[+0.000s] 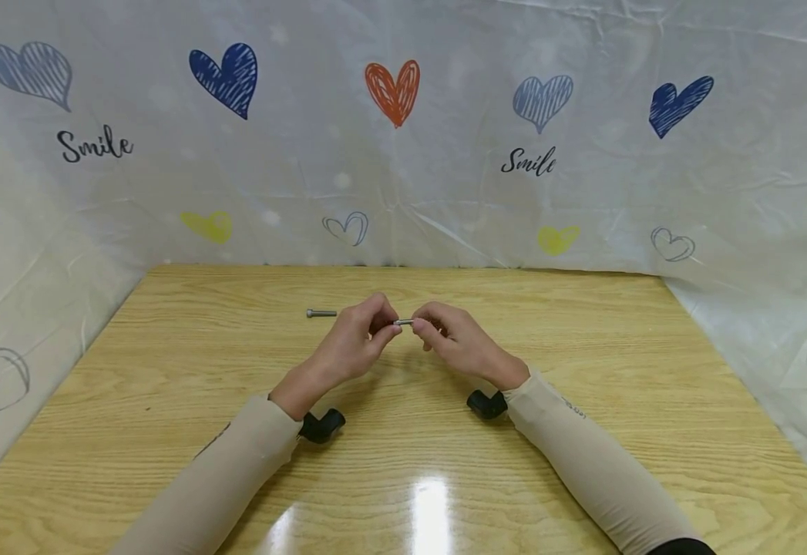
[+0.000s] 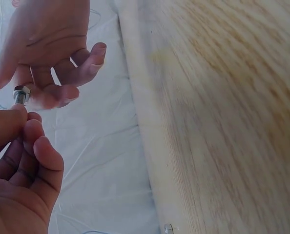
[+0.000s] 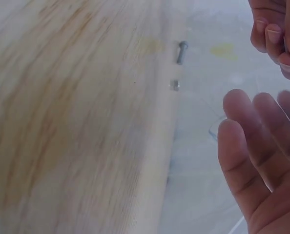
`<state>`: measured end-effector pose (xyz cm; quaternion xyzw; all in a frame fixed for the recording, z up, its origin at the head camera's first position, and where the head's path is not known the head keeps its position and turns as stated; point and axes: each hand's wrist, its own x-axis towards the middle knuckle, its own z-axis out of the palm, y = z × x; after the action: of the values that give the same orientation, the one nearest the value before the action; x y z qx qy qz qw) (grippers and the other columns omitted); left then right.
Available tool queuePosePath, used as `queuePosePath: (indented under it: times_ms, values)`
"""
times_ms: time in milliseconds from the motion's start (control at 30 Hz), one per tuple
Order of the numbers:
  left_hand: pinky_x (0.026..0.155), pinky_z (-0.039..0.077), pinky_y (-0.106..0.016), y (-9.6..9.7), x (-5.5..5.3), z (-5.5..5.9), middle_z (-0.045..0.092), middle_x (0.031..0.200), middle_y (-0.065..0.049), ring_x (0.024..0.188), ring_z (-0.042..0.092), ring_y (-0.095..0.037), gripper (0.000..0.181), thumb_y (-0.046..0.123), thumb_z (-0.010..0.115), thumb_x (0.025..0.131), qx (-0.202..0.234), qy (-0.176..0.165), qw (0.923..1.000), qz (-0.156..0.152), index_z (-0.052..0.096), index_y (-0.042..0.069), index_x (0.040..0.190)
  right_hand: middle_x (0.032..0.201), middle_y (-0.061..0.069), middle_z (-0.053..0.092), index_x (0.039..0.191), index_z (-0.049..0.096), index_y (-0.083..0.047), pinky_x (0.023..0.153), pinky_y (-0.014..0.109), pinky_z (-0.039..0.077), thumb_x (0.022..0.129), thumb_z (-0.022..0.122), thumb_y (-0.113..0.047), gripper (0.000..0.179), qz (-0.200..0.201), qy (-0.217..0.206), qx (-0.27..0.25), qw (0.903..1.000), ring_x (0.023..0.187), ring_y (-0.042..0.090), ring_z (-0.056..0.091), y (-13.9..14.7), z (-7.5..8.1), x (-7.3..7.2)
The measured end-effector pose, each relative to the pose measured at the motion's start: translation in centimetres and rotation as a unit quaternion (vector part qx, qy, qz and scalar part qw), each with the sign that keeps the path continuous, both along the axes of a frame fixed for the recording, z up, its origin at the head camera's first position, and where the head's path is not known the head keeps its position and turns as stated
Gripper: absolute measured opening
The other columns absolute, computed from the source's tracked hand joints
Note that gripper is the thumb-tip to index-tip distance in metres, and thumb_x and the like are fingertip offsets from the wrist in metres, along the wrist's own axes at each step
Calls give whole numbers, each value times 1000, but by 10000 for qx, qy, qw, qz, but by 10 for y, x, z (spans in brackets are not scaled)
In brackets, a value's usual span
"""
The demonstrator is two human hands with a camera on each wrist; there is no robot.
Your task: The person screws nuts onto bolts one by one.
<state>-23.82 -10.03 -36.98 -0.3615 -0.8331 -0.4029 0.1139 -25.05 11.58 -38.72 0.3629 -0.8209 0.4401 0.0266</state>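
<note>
Between thumb and fingers, my left hand [image 1: 348,339] pinches a small silver bolt [image 1: 405,321] above the table. A hex nut [image 2: 22,90] sits at the free end of this bolt, with some thread showing below it in the left wrist view. My right hand [image 1: 462,339] is at that end, its index finger right at the nut and its thumb apart on the other side. The right hand's other fingers [image 3: 262,141] are loosely extended. A second bolt [image 1: 321,313] lies on the table left of my left hand.
A small metal piece [image 3: 174,85] lies near the second bolt in the right wrist view. The wooden table [image 1: 403,462] ends at a white cloth [image 1: 438,185] printed with hearts. Black angled pieces [image 1: 321,425] stick out at both wrists, beside the beige sleeves.
</note>
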Motion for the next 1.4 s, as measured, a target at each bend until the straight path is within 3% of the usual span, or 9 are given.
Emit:
queuePosePath:
  times_ms: [200, 367, 500, 733, 933, 1067, 1233, 1400]
  values:
    - [56, 44, -26, 0, 0, -1, 58, 77, -1, 60, 49, -10, 11, 3, 64, 91, 17, 54, 10000, 20, 54, 6, 92, 97, -4, 57, 116, 52, -14, 65, 30, 51, 94, 63, -21, 25, -137, 117, -211, 9996, 74, 11, 60, -1, -1, 1]
    - [55, 43, -26, 0, 0, -1, 56, 76, 0, 60, 48, -10, 11, 3, 64, 91, 29, 70, 10000, 18, 53, 7, 92, 92, -1, 57, 109, 52, -12, 60, 32, 51, 97, 58, -13, 14, 12, 230, -426, 9988, 69, 19, 62, -2, -1, 0]
    - [56, 43, -26, 0, 0, -1, 57, 77, 0, 60, 48, -10, 10, 4, 64, 91, -6, 49, 10000, 21, 53, 6, 93, 84, 6, 59, 105, 55, -10, 57, 34, 49, 99, 54, -16, 9, 66, 211, -380, 9990, 67, 23, 62, -2, -2, -1]
    - [57, 44, -26, 0, 0, 0, 58, 79, -1, 61, 49, -10, 10, 5, 63, 92, -32, 71, 10000, -28, 54, 5, 94, 78, 11, 60, 98, 60, -4, 56, 29, 42, 101, 48, -15, 17, -162, -32, -154, 9997, 68, 27, 60, -3, 4, 4]
    - [57, 45, -26, 0, 0, -1, 59, 79, -3, 61, 51, -10, 10, 4, 63, 92, 31, 25, 10000, -19, 54, 6, 93, 86, 13, 60, 106, 59, -3, 60, 34, 46, 100, 51, -13, 14, -211, -226, -91, 9995, 69, 27, 58, -6, 19, 15]
    - [57, 45, -26, 0, 0, -1, 58, 79, -1, 61, 51, -9, 10, 4, 63, 92, 40, 16, 10000, 4, 54, 6, 93, 94, 6, 60, 116, 55, -6, 64, 36, 49, 95, 62, -16, 24, -255, -154, -138, 9995, 72, 21, 58, -5, 11, 9]
    - [56, 45, -26, 0, 0, -1, 58, 78, -1, 61, 50, -9, 10, 3, 64, 91, 44, 14, 10000, 7, 54, 6, 93, 94, 0, 59, 113, 54, -12, 63, 32, 49, 93, 65, -15, 23, -190, 144, -292, 9993, 72, 14, 60, -3, 2, 2]
    - [56, 44, -26, 0, 0, -1, 58, 78, 0, 61, 50, -9, 11, 3, 64, 91, 50, 27, 10000, -6, 54, 6, 93, 91, 1, 58, 109, 54, -11, 59, 29, 49, 96, 59, -14, 14, -1, 221, -442, 9988, 68, 22, 61, -2, 0, 1]
